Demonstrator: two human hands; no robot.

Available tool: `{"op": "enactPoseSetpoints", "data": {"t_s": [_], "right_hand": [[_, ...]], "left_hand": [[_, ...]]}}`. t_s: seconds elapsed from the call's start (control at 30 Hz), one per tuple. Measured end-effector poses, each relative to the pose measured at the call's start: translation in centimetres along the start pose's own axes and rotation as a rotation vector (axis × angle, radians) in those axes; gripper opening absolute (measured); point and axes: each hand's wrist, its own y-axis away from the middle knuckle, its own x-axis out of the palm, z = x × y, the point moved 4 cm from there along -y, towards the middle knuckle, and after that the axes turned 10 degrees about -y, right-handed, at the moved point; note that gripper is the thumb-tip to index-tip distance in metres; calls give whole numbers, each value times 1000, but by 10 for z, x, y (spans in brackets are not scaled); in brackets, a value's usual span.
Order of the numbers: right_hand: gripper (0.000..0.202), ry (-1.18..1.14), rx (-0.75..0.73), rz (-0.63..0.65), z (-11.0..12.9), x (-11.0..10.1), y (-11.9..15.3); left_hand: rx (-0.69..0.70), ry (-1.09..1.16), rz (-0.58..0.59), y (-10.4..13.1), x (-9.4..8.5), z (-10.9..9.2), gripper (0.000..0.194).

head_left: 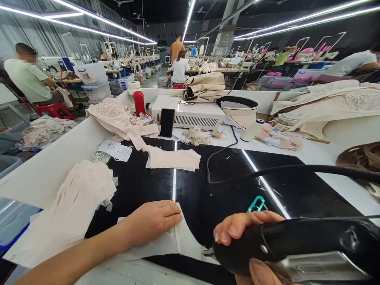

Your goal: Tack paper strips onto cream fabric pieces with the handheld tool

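My left hand (151, 221) is pressed on a thin white fabric piece (187, 233), its fingers together and curled at the tips. A narrow cream strip (177, 239) runs out from under those fingertips along the cloth. My right hand (237, 228) is wrapped around a black corded handheld power tool (285, 241) with a metal plate on its side. Its small metal tip (209, 252) is at the right edge of the white fabric. A teal-handled tool (256, 203) shows just behind my right fingers; its lower part is hidden.
A pile of cream fabric pieces (80, 190) lies at left. Stacked cream strips (173, 157) lie ahead on the black tabletop (231, 190). Beyond are a phone (167, 122), a white vented box (190, 113) and a thread cone (252, 130). A black cable (297, 168) crosses at right.
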Motion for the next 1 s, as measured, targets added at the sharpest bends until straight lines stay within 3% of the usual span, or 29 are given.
{"op": "enactPoseSetpoints", "data": {"t_s": [0.2, 0.4, 1.0], "right_hand": [[38, -51, -96, -92, -7, 11, -32], [36, -114, -126, -68, -35, 23, -55], [31, -72, -103, -24, -52, 25, -51]], "left_hand": [[-20, 48, -58, 2, 3, -1, 23], [-34, 90, -57, 5, 10, -1, 24], [-19, 28, -72, 4, 2, -1, 25]]}}
